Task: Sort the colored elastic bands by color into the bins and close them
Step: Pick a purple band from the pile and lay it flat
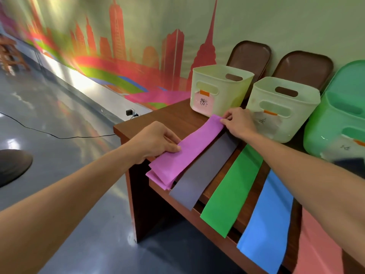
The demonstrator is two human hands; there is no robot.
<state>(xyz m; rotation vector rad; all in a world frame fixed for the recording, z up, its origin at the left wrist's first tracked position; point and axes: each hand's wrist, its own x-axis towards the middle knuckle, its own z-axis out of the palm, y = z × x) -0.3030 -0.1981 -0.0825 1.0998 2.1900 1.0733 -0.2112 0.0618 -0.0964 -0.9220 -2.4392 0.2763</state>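
Observation:
A purple elastic band (185,153) lies folded along the left end of the brown table (173,117). My left hand (156,140) presses its near part, thumb on top. My right hand (240,122) pinches its far end near the bins. Beside it lie a grey band (205,171), a green band (235,190), a blue band (270,220) and a pink band (320,244), all hanging over the front edge. Two pale bins (221,89) (284,107) and a green bin (335,119) stand open at the back, each with a paper label.
Two brown lids (250,54) (304,66) lean on the mural wall behind the bins. A black cable (59,136) runs across the shiny grey floor to a wall socket (130,112). A dark round base (13,165) sits on the floor at left.

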